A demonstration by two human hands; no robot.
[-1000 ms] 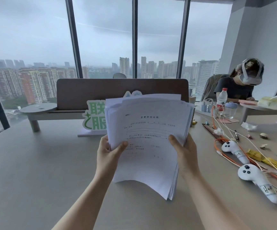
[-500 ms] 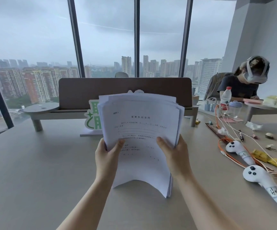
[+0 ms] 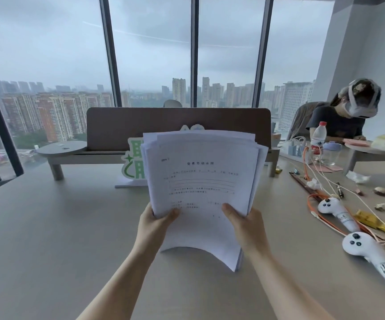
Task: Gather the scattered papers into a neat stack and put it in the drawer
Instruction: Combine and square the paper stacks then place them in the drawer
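Note:
A thick bundle of white printed papers stands almost upright above the grey table, its lower edge bowed close over the tabletop. My left hand grips the bundle's left side and my right hand grips its right side, thumbs on the front sheet. The top edges of the sheets are uneven and fanned. No drawer is in view.
A green and white sign and a brown desk divider stand behind the papers. Two white controllers, orange cables and small items lie at the right. A person wearing a headset sits at the far right, beside a water bottle.
The bundle has narrowed as both hands pressed its sides inward and slid lower on it. The fanned sheets are more aligned than one second ago.

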